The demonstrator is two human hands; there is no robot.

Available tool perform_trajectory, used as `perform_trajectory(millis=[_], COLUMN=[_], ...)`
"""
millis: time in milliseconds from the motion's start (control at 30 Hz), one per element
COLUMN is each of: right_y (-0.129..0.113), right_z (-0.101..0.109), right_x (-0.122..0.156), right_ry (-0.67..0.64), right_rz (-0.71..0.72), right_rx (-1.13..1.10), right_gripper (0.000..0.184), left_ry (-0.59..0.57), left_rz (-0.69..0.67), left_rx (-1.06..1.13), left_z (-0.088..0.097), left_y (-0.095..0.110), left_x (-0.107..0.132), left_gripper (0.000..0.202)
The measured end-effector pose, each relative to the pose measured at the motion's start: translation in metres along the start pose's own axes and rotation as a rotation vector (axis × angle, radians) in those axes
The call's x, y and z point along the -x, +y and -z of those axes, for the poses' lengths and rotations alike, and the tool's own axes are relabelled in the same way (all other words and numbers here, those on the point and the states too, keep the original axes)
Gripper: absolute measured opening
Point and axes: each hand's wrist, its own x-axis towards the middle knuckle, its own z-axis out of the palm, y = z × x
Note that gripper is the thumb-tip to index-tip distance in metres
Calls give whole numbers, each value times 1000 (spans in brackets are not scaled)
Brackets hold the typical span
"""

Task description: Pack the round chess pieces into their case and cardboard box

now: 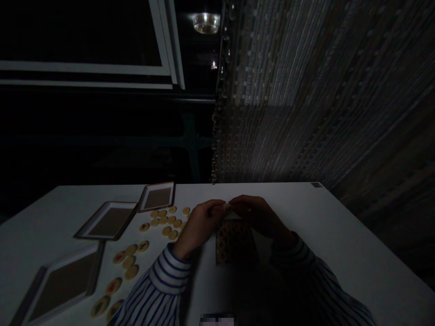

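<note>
In dim light my left hand (200, 224) and my right hand (256, 216) meet above a white table (340, 253). Both are closed in a pinch on one small round pale token (227, 206) held between their fingertips. Just below the hands lies a dark patterned board or box (233, 242) with round shapes on it, partly shaded by my arms. My sleeves are white with dark stripes.
Several round yellow tokens (168, 222) lie scattered left of my hands, more (129, 261) nearer the front. Three square framed trays (110, 221) (158, 197) (64, 283) lie along the left. A woven curtain (322, 90) hangs behind; the window is dark.
</note>
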Motion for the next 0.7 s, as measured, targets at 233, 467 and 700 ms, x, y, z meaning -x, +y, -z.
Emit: perform_trajectory(millis=[233, 467, 700], right_y=[-3, -3, -5], right_z=[-2, -2, -2], right_x=[-1, 0, 0], right_ry=[25, 4, 11], right_rz=[-11, -1, -19], right_rx=[8, 13, 13], right_gripper=[21, 20, 19], left_ry=[-23, 9, -4], left_rz=[23, 9, -21], left_rx=[139, 89, 38], left_z=[0, 1, 3], left_y=[2, 1, 6], left_x=[-1, -2, 1], left_gripper=[19, 18, 18])
